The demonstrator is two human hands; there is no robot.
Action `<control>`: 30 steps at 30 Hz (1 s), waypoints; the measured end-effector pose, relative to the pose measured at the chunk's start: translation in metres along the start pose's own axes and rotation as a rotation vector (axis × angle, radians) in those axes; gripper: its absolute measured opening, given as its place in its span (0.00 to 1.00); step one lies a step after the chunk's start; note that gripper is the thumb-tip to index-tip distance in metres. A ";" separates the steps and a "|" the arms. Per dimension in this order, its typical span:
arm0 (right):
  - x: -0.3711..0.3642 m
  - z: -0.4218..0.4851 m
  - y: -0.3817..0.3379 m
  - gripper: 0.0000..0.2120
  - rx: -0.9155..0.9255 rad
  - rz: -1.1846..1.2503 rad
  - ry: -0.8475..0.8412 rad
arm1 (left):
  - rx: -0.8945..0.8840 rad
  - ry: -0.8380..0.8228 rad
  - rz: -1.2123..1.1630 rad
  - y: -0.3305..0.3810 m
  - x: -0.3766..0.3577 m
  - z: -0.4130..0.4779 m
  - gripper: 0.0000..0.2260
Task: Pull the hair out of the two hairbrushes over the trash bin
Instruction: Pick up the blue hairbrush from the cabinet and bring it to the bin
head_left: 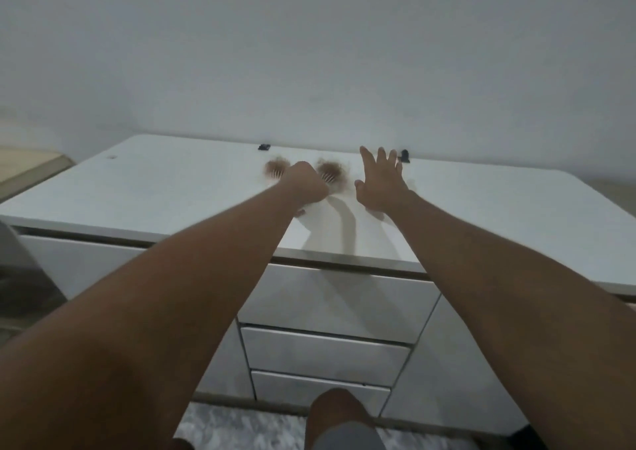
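Observation:
Two hairbrushes lie on the white dresser top point(172, 188), both heads matted with brown hair: the left hairbrush point(274, 169) and the right hairbrush point(333, 173). My left hand point(306, 184) is between the two heads with its fingers curled down, apparently round a brush handle. A pinkish handle tip point(301, 213) sticks out under the wrist; which brush it belongs to I cannot tell. My right hand point(380, 181) hovers just right of the right brush, fingers spread straight, holding nothing.
Two small black objects point(264, 146) point(404, 156) sit by the wall at the dresser's back edge. Drawers point(327, 350) face me below the top. A grey object point(20, 264) shows at the left edge. My knee point(335, 415) is low in view.

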State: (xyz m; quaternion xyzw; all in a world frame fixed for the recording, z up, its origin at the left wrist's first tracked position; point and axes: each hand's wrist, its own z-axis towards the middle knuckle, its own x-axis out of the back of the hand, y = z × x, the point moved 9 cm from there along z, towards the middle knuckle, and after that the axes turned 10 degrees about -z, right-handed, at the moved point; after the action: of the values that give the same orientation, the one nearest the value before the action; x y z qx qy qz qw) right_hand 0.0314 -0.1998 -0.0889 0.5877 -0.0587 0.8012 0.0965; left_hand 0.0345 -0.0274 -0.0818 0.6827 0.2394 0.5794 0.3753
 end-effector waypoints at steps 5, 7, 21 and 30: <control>0.013 0.000 -0.013 0.35 0.019 0.017 0.008 | 0.230 0.019 -0.552 -0.014 0.026 -0.006 0.06; 0.022 0.003 -0.025 0.35 0.041 0.036 0.032 | 0.248 0.015 -0.678 -0.015 0.042 -0.008 0.07; 0.066 0.004 -0.239 0.36 0.420 0.198 0.126 | 0.317 0.235 -1.185 -0.128 0.191 -0.082 0.09; 0.068 -0.084 -0.420 0.37 0.799 0.263 0.056 | 0.396 0.595 -1.214 -0.246 0.263 -0.203 0.10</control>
State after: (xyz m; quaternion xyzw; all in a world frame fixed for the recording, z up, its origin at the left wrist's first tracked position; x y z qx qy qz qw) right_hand 0.0275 0.2323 -0.0580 0.5442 0.1848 0.7822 -0.2405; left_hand -0.0801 0.3691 -0.1055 0.2965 0.7714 0.3754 0.4197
